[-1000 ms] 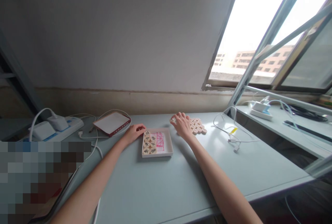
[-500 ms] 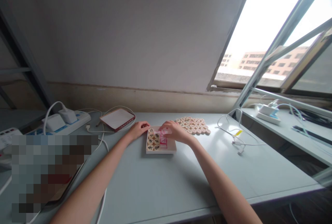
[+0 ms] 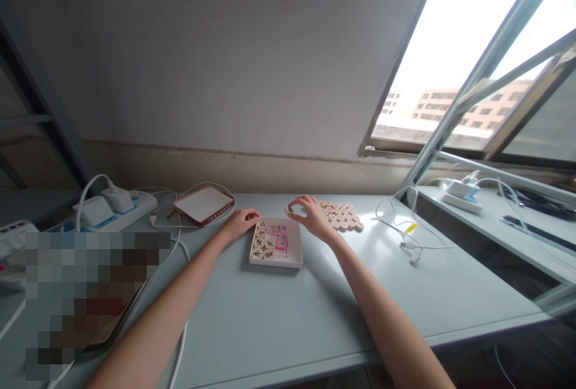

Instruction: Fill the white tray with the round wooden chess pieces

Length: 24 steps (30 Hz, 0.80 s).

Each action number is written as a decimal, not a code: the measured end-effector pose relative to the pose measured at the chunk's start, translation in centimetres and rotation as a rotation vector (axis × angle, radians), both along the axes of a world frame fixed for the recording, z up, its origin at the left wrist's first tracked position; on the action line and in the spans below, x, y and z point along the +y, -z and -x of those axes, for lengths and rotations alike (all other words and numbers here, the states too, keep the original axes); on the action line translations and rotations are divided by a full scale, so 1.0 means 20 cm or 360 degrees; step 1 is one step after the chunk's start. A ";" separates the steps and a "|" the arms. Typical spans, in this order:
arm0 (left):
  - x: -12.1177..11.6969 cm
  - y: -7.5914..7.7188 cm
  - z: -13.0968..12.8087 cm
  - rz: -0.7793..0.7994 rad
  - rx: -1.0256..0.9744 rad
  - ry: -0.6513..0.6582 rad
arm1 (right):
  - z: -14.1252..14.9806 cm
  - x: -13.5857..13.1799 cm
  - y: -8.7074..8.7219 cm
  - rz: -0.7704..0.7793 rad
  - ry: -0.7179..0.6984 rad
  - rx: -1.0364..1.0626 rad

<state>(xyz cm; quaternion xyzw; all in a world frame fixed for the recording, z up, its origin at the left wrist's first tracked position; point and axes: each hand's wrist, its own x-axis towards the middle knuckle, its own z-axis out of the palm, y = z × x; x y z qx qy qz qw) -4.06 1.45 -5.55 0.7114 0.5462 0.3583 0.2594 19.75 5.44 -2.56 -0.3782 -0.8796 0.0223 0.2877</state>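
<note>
A shallow white box with pink lines on its floor stands on the desk in front of me. Several round Chinese chess pieces with black characters lie along its left side, in a full left column and a shorter second one. My left hand has curled fingers at the box's back left corner, gripping its edge. Just beyond the back right corner, my right hand pinches one chess piece between thumb and fingers. Its face cannot be read. More chess pieces lie flat in rows behind and right of this hand, partly covered by it.
A red-edged box lid lies back left among white cables. Power strips with chargers stand at the far left, near a pixelated area. White cables lie on the right of the desk. A metal bed frame rises at right.
My right hand has lifted from inside the box to beyond its back edge, carrying a chess piece. The second column in the box shows one piece fewer. My left hand stays at the corner.
</note>
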 end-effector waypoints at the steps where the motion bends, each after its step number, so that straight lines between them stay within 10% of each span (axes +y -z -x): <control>1: 0.00 0.00 0.00 0.0007 0.0002 -0.0008 | -0.03 0.02 0.01 -0.0015 0.0137 -0.0039; 8: 0.00 0.00 0.00 0.0021 -0.0012 -0.0040 | -0.16 0.09 0.08 -0.0106 0.0694 -0.0206; 17: 0.00 0.00 0.00 -0.0023 0.0014 -0.0011 | 0.08 -0.13 -0.06 0.0518 -0.0592 -0.0359; 24: 0.01 0.00 0.00 -0.0035 0.0021 0.0016 | 0.15 -0.16 -0.01 0.0426 -0.0534 -0.0329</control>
